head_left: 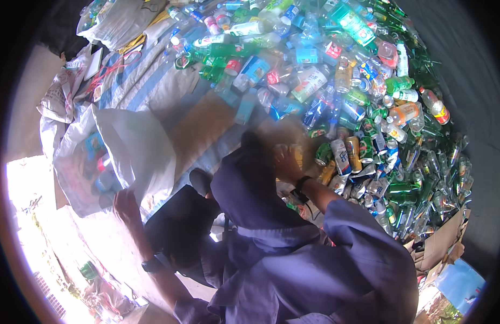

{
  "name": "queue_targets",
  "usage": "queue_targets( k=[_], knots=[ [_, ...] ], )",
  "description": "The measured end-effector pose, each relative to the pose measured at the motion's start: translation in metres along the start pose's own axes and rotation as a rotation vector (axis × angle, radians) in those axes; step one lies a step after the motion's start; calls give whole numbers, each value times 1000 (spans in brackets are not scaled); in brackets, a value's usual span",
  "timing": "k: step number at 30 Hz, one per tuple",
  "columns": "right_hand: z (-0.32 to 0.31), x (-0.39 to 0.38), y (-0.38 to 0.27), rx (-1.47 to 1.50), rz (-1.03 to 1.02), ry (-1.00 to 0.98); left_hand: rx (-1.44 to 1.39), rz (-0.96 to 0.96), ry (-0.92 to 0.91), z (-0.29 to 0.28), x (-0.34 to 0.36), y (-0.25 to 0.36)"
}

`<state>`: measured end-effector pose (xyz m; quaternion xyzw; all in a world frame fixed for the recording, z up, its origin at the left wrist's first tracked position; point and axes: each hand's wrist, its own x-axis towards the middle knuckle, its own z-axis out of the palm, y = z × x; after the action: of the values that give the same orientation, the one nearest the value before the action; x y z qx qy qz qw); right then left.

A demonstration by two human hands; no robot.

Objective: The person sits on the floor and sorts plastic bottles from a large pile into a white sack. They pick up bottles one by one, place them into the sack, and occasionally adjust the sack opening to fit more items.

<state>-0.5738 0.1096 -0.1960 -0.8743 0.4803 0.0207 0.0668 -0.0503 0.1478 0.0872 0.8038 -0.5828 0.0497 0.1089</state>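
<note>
Right now my right hand (286, 162) is raised just left of the heap of bottles and cans (363, 108), curled around something yellowish (297, 155); the blur keeps me from telling what it is, though the fingers look closed on it. A dark band sits on that wrist, and the forearm runs up and left from the blue sleeve (347, 237) at the near right. The heap spreads to the right and far side of this hand, with crushed drink cans (347, 154) lying nearest, just beside the knuckles, their long axes mostly pointing away from me. So the right hand is clearly the nearer one to the pile.

My left hand (126, 208) is well apart at the near left, resting at the lower edge of a white woven sack (136, 151) that stands open with bottles showing inside. I cannot tell whether it grips the sack's rim or only touches it. Its forearm, with a watch, comes up from the lower edge.
</note>
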Motion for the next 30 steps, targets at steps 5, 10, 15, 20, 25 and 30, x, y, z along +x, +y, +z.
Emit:
queue_targets(
  k=[5,10,15,20,25,30],
  knots=[
    [-11,-13,5,33,38,-141,-51,-112,-40,8,2,-8],
    [-5,-61,17,141,113,-287,-72,-82,-18,9,2,-9],
    [-3,-108,22,152,8,-96,-57,-109,-53,7,3,-9],
    [-28,-122,15,116,28,-204,-83,-98,-47,13,6,-15],
    [-64,-122,6,144,93,-369,-105,-53,-62,16,9,-23],
    [-87,-133,5,316,-46,-97,-178,-150,-81,11,14,-16]
  ],
)
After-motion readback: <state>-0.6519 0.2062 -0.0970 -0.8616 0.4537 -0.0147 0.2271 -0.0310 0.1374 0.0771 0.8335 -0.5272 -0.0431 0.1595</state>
